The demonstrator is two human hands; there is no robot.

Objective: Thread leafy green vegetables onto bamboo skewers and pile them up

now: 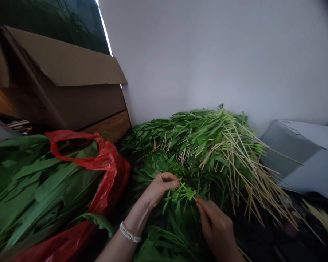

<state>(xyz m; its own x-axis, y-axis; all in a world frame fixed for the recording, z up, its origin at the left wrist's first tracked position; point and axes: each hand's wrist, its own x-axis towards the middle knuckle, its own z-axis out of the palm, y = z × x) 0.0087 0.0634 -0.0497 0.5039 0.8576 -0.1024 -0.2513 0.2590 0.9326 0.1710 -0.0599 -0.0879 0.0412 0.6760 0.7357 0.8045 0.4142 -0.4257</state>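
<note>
Leaves (190, 191) bunched along a thin stick (194, 198); remotely, I saw the left hand (163, 186) pinching one side, the right hand (216, 220) the other.

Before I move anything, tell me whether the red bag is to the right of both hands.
No, the red bag is to the left of both the left hand and the right hand.

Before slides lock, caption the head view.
Left hand and right hand hold a thin tan stick with leafy green stems near a red plastic bag.
</note>
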